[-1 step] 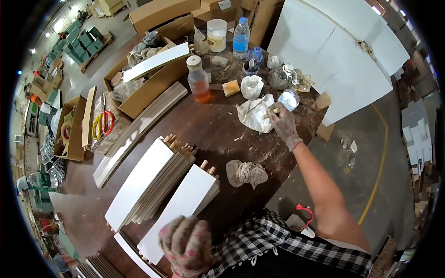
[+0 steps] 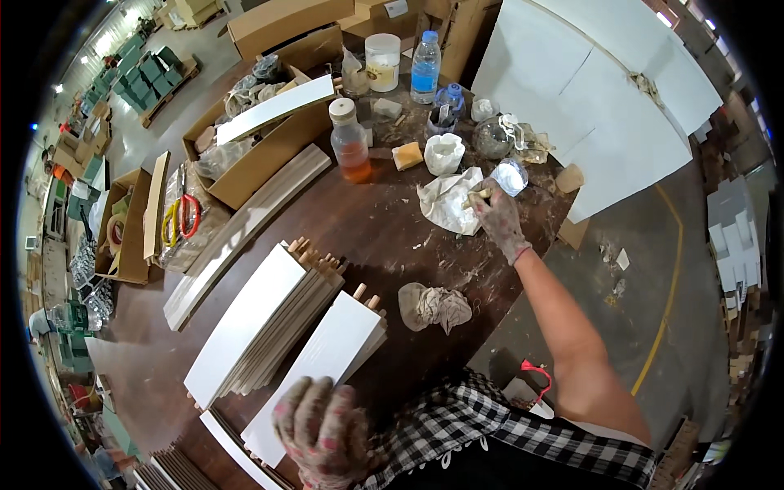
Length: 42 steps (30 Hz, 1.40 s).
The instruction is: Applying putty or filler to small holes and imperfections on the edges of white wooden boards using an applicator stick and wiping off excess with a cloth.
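My right hand (image 2: 500,216), in a stained, light-coloured glove, is closed on a small pale stick (image 2: 483,194). It is over a crumpled white sheet (image 2: 447,200), right by a foil-covered round thing (image 2: 510,176). At the lower middle, my left hand (image 2: 320,429), gloved as well, has its fingers curled; anything inside them is hidden. Just beyond that hand lies a short stack of white boards (image 2: 314,371) with wooden dowels at the far end. A taller stack of white boards (image 2: 245,314), also dowelled, is to its left. A crumpled cloth (image 2: 445,309) rests between my hands.
Far back stand a bottle of orange liquid (image 2: 353,151), a blue-labelled bottle (image 2: 425,69), a white tub (image 2: 382,61) and a white cup (image 2: 443,153). Cardboard box (image 2: 253,175), long strips (image 2: 245,237) and scissors (image 2: 188,214) are at left. Large white panels (image 2: 596,90) lean at right.
My left hand has shifted slightly left and up over the shorter board stack. The right hand stays at the white sheet, with almost no movement.
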Tool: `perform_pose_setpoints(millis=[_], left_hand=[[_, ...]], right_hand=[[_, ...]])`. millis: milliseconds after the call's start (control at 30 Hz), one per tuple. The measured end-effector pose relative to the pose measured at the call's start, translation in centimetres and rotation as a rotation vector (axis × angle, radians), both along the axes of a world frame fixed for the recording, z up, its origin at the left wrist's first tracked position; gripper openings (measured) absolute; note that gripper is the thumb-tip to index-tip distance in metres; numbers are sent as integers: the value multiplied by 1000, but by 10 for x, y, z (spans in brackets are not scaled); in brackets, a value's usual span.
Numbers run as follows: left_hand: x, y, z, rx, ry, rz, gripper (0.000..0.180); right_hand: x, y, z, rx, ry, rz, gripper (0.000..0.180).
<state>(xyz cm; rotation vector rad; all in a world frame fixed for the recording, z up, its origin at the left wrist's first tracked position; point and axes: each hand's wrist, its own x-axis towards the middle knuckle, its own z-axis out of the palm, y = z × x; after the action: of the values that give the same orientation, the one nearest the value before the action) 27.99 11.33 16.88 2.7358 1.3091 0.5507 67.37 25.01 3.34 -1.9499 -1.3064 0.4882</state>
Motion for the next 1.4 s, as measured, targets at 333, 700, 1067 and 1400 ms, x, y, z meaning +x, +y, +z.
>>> perform_pose_setpoints(millis=[333,700,1067,1400], left_hand=[[3,3,-10,-190,-20,327,47],[0,4,-8,-184,-59,305,48],[-8,1,-13,-152,-196,327,53],[-8,-1,-15,-144,-172,345,49]], right_hand=[[8,21,-42,-71,72,-59,27],[-12,24,-35,-110,-350,105,32],[-94,-1,95,224,752,360,14],[-188,7,145,-5,12,930,18]])
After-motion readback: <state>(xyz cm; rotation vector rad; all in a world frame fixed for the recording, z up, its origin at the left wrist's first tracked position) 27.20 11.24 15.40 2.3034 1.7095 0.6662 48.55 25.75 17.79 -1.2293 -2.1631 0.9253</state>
